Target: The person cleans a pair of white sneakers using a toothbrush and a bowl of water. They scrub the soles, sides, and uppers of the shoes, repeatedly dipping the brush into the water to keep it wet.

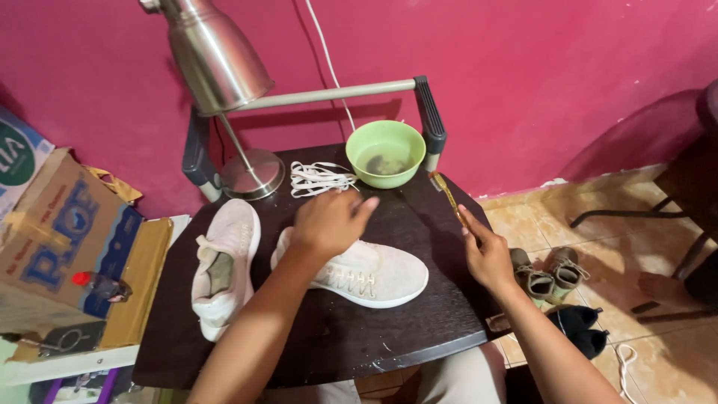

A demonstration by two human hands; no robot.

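Resting left hand (329, 221) on white sneaker (359, 273) lying at middle of dark bench (419, 329), fingers loosely spread, gripping nothing. Right hand (486, 254) at bench's right edge, fingers closed around amber toothbrush (449, 196). Second sneaker (224, 262) lies left; laces (318, 178) beside green bowl (385, 153).

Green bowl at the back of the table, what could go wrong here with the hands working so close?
The green bowl holds murky liquid; the toothbrush in the right hand might knock it, wetting the laces. The left hand rests on one shoe; the other shoe, near the table edge, could slide off.
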